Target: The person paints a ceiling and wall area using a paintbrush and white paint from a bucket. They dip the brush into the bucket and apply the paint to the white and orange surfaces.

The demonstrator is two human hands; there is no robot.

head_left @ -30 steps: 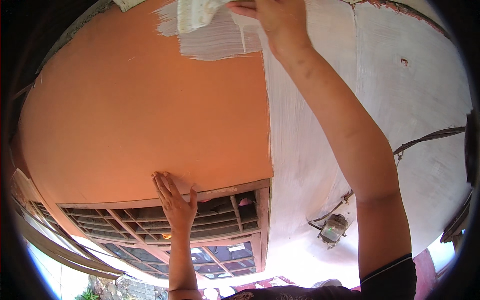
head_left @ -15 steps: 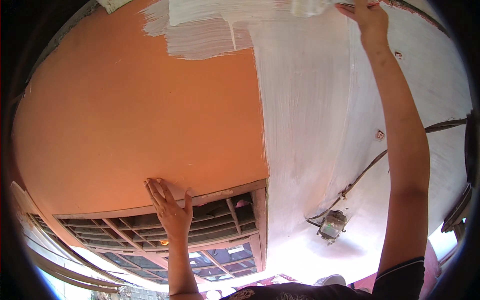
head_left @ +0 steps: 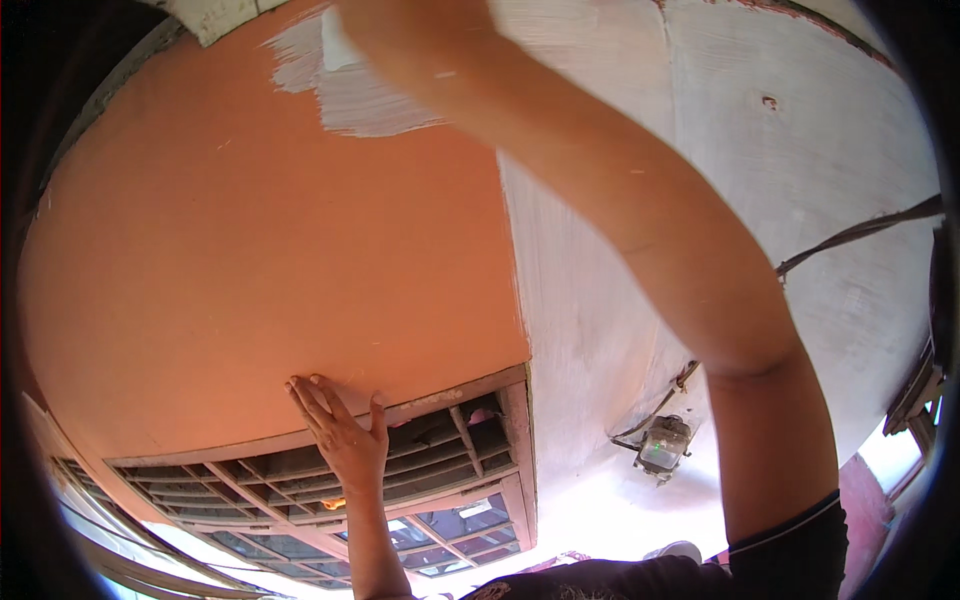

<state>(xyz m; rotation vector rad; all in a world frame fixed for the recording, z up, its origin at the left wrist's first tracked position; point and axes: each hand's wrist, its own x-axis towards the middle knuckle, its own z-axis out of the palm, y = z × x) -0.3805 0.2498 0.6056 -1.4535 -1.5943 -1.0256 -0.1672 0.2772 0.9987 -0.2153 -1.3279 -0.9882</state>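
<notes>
My left hand (head_left: 345, 430) lies with fingers spread, fingertips against the orange wall (head_left: 270, 250) just above the vent frame (head_left: 440, 396). It holds nothing. My right arm (head_left: 620, 190) reaches up and across to the top of the head view. There my right hand (head_left: 415, 35) is smeared by motion and partly cut off by the upper edge. Its fingers, and anything in them, are hidden. Beside it, white paint (head_left: 360, 100) with streaky brush marks covers the top of the orange surface. To the right the wall (head_left: 600, 290) is coated white.
A boxy lamp (head_left: 664, 446) is fixed to the white wall at lower right, with a dark cable (head_left: 860, 236) running up past my arm. Below the slatted vent are window panes (head_left: 465, 515). A pale board edge (head_left: 215, 18) juts in at the top left.
My right hand has swept left across the top of the wall, from the white part to the orange part's painted edge. A pale blurred thing beside it earlier is now hidden. My left hand stays put.
</notes>
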